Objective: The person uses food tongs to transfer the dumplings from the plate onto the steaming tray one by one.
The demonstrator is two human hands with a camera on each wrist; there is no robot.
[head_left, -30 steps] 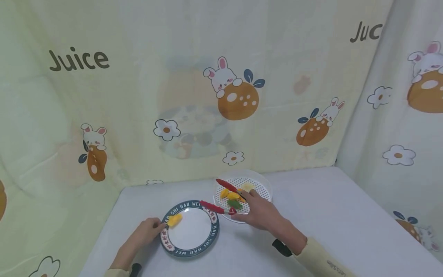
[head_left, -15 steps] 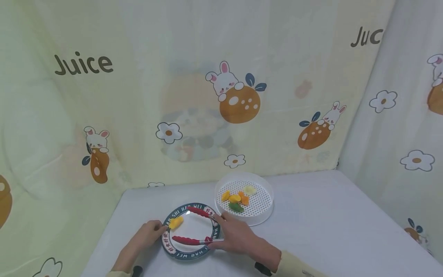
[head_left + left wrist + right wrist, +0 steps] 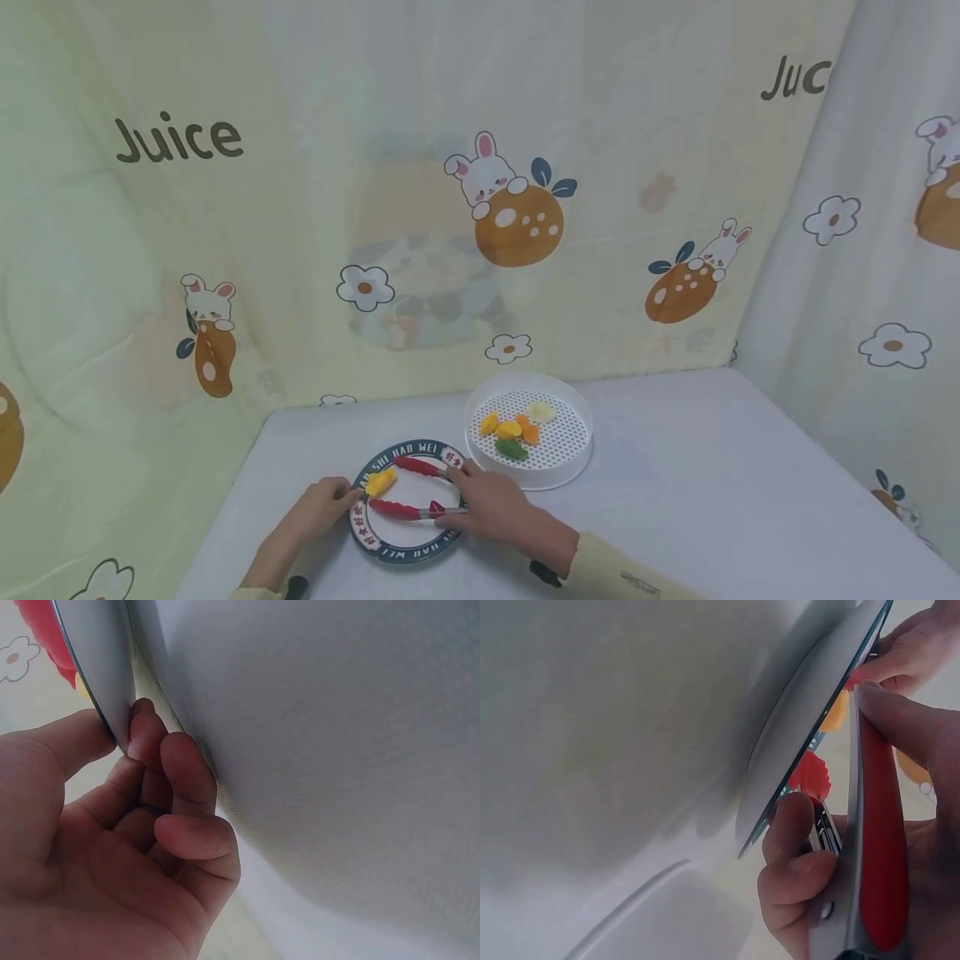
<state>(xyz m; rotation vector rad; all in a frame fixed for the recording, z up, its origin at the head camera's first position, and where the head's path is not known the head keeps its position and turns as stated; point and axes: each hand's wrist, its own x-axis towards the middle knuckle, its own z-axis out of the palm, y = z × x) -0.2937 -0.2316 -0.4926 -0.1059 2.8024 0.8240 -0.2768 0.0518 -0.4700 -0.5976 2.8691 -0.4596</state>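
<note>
With its thumb and fingertips, my left hand (image 3: 326, 505) pinches the left rim of a plate (image 3: 420, 550); the left wrist view shows the thumb above the rim and fingers below. The plate is white with a dark blue lettered border. A yellow food piece (image 3: 381, 482) lies on its left side. My right hand (image 3: 497, 508) grips red-tipped metal tongs (image 3: 408, 510) over the plate. Their two tips are spread apart, just right of the yellow piece, with nothing seen between them. In the right wrist view the tongs' red handle (image 3: 881, 847) lies along the hand.
Behind the plate to the right stands a round white perforated tray (image 3: 564, 433). It holds several yellow and orange pieces (image 3: 509, 430), a green piece (image 3: 512, 450) and a pale piece (image 3: 542, 412). A patterned curtain (image 3: 420, 208) hangs at the table's back edge.
My right hand has brought the tongs from above the perforated tray left and down over the plate, close to the yellow piece. The left hand keeps its hold on the rim.
</note>
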